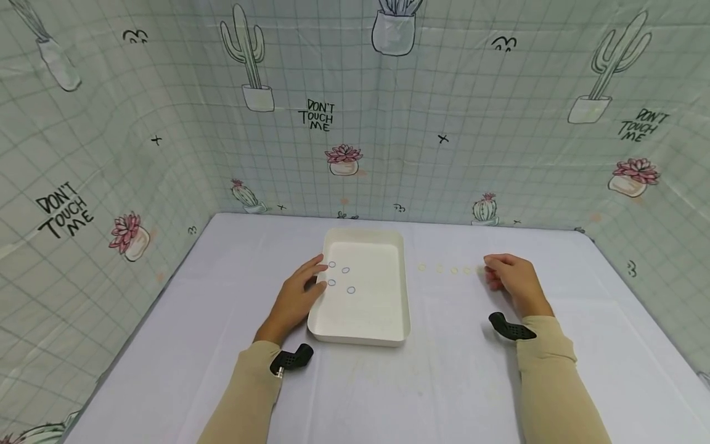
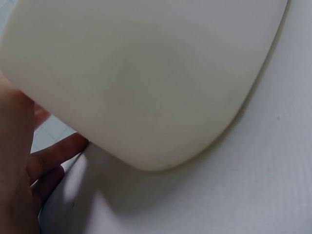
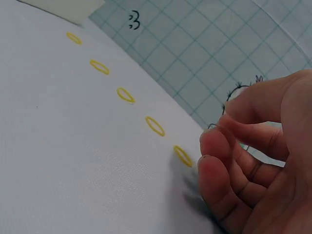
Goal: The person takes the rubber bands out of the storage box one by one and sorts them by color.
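A shallow white tray [image 1: 363, 314] lies on the table with several small blue rings [image 1: 351, 290] in its left half. My left hand [image 1: 296, 298] touches the tray's left rim with thumb and fingertips. In the left wrist view, the tray's outer wall [image 2: 146, 97] fills much of the picture. Several thin yellow rings [image 3: 155, 126] form a row on the table, right of the tray. Close to the rightmost yellow ring [image 3: 183, 156] is my right hand [image 1: 511, 277], its fingers curled and thumb tip against a fingertip. Nothing shows between them.
A white cloth covers the table [image 1: 388, 394]. Behind it and at both sides hangs a checked curtain [image 1: 388, 123] printed with cacti. Each wrist carries a black camera mount, one on the left sleeve [image 1: 244, 382] and one on the right sleeve [image 1: 554, 376].
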A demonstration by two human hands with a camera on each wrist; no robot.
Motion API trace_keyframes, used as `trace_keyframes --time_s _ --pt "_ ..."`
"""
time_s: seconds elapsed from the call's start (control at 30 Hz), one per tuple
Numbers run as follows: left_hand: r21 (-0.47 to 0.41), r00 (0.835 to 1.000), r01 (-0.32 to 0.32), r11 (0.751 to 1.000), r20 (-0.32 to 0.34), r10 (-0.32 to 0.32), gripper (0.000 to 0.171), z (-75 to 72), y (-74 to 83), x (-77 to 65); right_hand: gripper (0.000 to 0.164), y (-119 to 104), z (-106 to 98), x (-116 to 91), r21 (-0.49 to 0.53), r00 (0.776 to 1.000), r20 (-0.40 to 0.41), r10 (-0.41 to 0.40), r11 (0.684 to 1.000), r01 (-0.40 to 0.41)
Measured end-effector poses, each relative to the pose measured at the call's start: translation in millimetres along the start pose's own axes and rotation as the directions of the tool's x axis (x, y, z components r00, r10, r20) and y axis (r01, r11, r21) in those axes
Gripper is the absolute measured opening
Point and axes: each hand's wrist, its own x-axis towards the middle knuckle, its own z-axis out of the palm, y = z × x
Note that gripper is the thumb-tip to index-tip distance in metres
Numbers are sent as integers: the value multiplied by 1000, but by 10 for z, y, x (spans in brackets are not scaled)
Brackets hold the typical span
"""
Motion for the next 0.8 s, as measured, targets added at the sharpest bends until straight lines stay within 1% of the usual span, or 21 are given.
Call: trace_keyframes --time_s 0.07,0.2,0.3,0.43,0.6,0.8 --pt "2 1000 -1 1000 0 1 41 -1 1 -2 50 -13 2 -9 3 1000 9 4 1000 -4" --pt "3 1000 0 1000 -1 0 41 -4 -2 -2 51 -50 20 -34 -6 999 48 -18 1000 18" --pt "3 1000 6 1000 -1 -6 40 -10 -1 -7 53 -86 41 -55 11 996 81 -39 999 38" --pt "1 1000 9 1000 -2 -9 41 -19 6 -2 54 -147 84 -63 31 993 102 -55 998 52" --pt "1 1000 0 1000 -11 0 41 -26 19 4 52 -213 175 -64 36 990 119 -77 997 73" --pt "9 1000 12 1000 -3 -12 40 -17 8 2 48 -248 319 -84 28 981 173 -85 996 81"
